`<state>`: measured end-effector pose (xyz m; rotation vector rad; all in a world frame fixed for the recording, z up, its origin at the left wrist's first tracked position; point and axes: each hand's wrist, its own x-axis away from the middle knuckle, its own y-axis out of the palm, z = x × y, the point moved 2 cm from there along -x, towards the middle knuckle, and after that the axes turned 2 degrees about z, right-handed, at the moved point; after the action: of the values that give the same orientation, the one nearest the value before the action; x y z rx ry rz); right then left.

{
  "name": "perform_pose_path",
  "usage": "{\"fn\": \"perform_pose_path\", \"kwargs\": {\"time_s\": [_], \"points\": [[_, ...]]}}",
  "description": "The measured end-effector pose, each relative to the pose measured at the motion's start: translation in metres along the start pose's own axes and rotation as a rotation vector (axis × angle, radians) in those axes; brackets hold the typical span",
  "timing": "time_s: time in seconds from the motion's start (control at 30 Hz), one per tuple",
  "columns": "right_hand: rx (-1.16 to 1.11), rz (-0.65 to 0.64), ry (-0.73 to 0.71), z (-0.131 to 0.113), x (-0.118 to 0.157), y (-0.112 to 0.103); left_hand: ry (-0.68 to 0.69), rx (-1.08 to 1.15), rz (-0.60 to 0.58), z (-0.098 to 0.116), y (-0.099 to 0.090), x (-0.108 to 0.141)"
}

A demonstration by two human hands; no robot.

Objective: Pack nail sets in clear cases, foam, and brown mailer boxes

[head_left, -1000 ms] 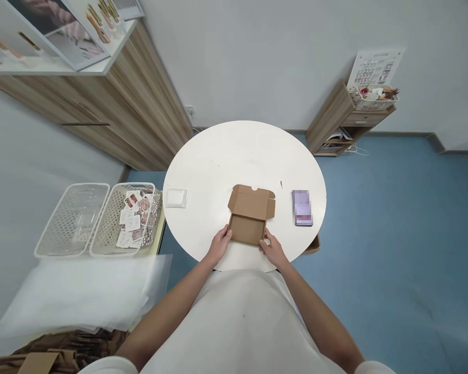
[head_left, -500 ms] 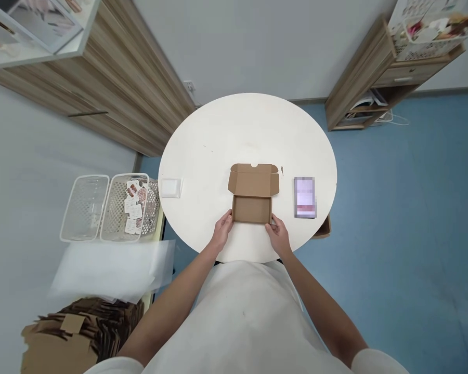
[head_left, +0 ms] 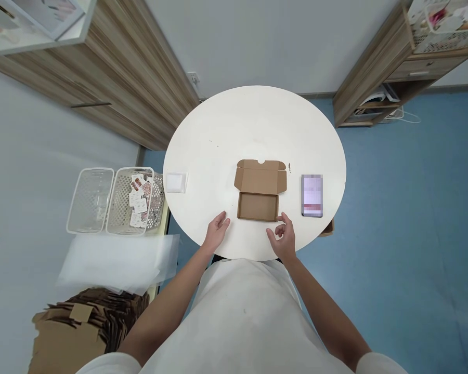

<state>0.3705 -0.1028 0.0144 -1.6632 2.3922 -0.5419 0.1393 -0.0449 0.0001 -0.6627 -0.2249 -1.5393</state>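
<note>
An open brown cardboard box (head_left: 258, 206) lies on the white oval table (head_left: 253, 124), its flapped lid folded back away from me. The inside of the box is bare. My left hand (head_left: 216, 230) is off the box's left front corner, fingers apart and holding nothing. Close to the right front corner is my right hand (head_left: 284, 236), thumb and fingers apart; whether a fingertip still touches the box I cannot tell. A phone (head_left: 312, 195) with a blurred screen rests to the right. At the table's left edge lies a small white packet (head_left: 176, 182).
Left of the table stand lidded white plastic baskets (head_left: 119, 202) with printed cards inside. Nearer me are translucent sheets (head_left: 113, 262) and a stack of flat cardboard (head_left: 74, 332). A wooden cabinet (head_left: 140, 67) rises back left; a shelf unit (head_left: 374, 67) stands back right.
Both hands have let go of the box's sides; the left hand has drawn away from it and the right hand's fingers have spread. The view has shifted slightly.
</note>
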Motion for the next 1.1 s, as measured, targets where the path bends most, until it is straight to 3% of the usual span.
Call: {"fn": "perform_pose_path", "kwargs": {"time_s": [0.17, 0.33, 0.47, 0.57, 0.73, 0.9, 1.0, 1.1], "points": [[0.125, -0.243, -0.153, -0.027, 0.009, 0.034, 0.001, -0.034, 0.096, -0.006, -0.032, -0.008], [0.448, -0.709, -0.123, -0.044, 0.014, 0.092, 0.070, -0.097, 0.234, -0.015, -0.082, -0.022], [0.567, -0.874, -0.069, -0.059, 0.018, 0.140, 0.090, -0.133, 0.337, -0.016, -0.128, -0.040], [0.504, -0.831, -0.067, -0.073, 0.010, 0.176, 0.141, -0.147, 0.367, -0.010, -0.160, -0.062], [0.423, -0.573, -0.027, -0.093, -0.038, 0.231, 0.262, -0.211, 0.289, 0.006, -0.192, -0.101], [0.144, -0.486, 0.214, -0.105, -0.080, 0.282, 0.279, -0.211, 0.227, 0.011, -0.193, -0.129], [0.012, -0.459, 0.285, -0.115, -0.082, 0.304, 0.283, -0.231, 0.180, 0.010, -0.188, -0.135], [-0.075, -0.435, 0.286, -0.123, -0.075, 0.312, 0.281, -0.215, 0.161, 0.008, -0.186, -0.136]]}}
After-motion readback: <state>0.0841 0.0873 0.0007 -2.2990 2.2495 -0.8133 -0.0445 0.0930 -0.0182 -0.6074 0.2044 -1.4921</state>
